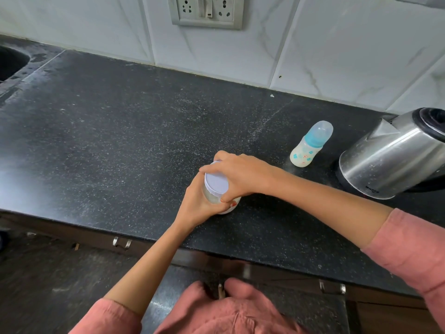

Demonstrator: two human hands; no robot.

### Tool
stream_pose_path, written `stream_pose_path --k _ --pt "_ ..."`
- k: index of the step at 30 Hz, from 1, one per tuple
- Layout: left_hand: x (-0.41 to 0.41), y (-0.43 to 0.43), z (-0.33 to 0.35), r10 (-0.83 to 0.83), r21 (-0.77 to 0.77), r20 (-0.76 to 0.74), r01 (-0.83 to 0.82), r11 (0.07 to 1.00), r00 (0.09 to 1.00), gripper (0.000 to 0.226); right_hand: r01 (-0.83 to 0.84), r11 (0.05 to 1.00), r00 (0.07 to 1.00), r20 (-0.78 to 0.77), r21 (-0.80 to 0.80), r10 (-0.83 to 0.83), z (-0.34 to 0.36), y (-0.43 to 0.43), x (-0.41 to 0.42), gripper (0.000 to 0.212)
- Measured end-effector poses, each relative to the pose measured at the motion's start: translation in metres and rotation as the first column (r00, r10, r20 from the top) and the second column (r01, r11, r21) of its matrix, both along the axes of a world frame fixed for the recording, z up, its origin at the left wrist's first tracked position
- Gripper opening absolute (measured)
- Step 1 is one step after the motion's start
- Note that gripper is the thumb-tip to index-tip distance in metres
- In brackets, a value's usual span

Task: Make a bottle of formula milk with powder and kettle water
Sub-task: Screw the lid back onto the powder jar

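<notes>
A clear powder jar (pixel 212 197) with a pale lilac lid (pixel 216 183) stands on the black counter (pixel 120 141) near its front edge. My left hand (pixel 197 206) grips the jar's body from the left. My right hand (pixel 237 173) comes over from the right, its fingers curled round the lid. A small baby bottle (pixel 310 145) with a blue collar and a clear cap stands to the right, holding a milky white fill. Further right is a steel kettle (pixel 395 155) on its base.
A dark sink (pixel 9 61) lies at the far left. A socket and switch plate (pixel 207 10) is set in the white tiled wall behind. Drawer handles (pixel 121 243) show under the counter's front edge.
</notes>
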State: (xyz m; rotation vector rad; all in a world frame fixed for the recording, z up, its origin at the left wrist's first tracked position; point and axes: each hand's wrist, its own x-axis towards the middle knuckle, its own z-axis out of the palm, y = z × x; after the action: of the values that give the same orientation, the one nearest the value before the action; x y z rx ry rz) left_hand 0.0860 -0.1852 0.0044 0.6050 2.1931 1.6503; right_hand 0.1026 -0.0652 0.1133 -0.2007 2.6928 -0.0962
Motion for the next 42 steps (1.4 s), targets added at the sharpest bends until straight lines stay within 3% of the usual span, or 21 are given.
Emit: stream_pose_path --k 4,11,14,18,21,23,25,28,32,36,42 --pt "0.001 0.002 0.000 0.032 0.003 0.012 -0.032 0.999 0.999 0.065 0.110 0.993 0.988 -0.107 -0.031 -0.113 0.000 -0.007 0.006 0.061" --pt "0.003 0.005 -0.002 0.051 0.029 0.001 -0.051 0.998 0.999 0.056 0.267 0.963 0.950 -0.158 -0.045 -0.271 -0.006 -0.019 0.007 0.054" --pt "0.003 0.006 -0.002 0.049 0.046 0.001 -0.049 0.998 0.999 0.053 0.272 0.961 0.943 -0.181 -0.056 -0.278 -0.009 -0.019 0.009 0.059" --pt "0.004 0.004 -0.002 0.024 0.080 0.001 -0.024 0.997 1.000 0.071 0.270 0.948 0.951 -0.111 -0.167 -0.290 -0.011 -0.003 0.015 0.082" --pt "0.000 0.000 -0.007 -0.077 0.172 0.016 0.073 0.982 0.997 0.082 0.363 0.801 0.917 0.032 -0.476 -0.396 -0.013 0.017 0.021 0.093" --pt "-0.004 -0.004 -0.012 -0.131 0.135 -0.011 0.132 0.982 0.991 0.100 0.451 0.583 0.859 0.150 -0.676 -0.490 -0.023 0.032 0.029 0.102" --pt "-0.009 -0.010 -0.014 -0.185 0.099 -0.029 0.187 0.977 0.982 0.105 0.514 0.403 0.810 0.274 -0.757 -0.519 -0.044 0.042 0.040 0.110" --pt "-0.018 -0.016 -0.017 -0.229 0.047 -0.041 0.231 0.972 0.973 0.102 0.516 0.378 0.802 0.279 -0.768 -0.529 -0.081 0.042 0.051 0.112" --pt "-0.022 -0.022 -0.024 -0.225 -0.010 -0.013 0.225 0.974 0.974 0.101 0.416 0.360 0.806 0.156 -0.835 -0.570 -0.113 0.028 0.055 0.100" --pt "-0.018 -0.022 -0.023 -0.204 0.031 0.037 0.203 0.979 0.978 0.100 0.395 0.310 0.731 0.091 -0.865 -0.676 -0.116 0.019 0.055 0.089" --pt "-0.027 -0.015 -0.020 -0.196 0.081 0.042 0.192 0.978 0.980 0.096 0.362 0.324 0.736 0.055 -0.874 -0.674 -0.110 0.026 0.046 0.086"
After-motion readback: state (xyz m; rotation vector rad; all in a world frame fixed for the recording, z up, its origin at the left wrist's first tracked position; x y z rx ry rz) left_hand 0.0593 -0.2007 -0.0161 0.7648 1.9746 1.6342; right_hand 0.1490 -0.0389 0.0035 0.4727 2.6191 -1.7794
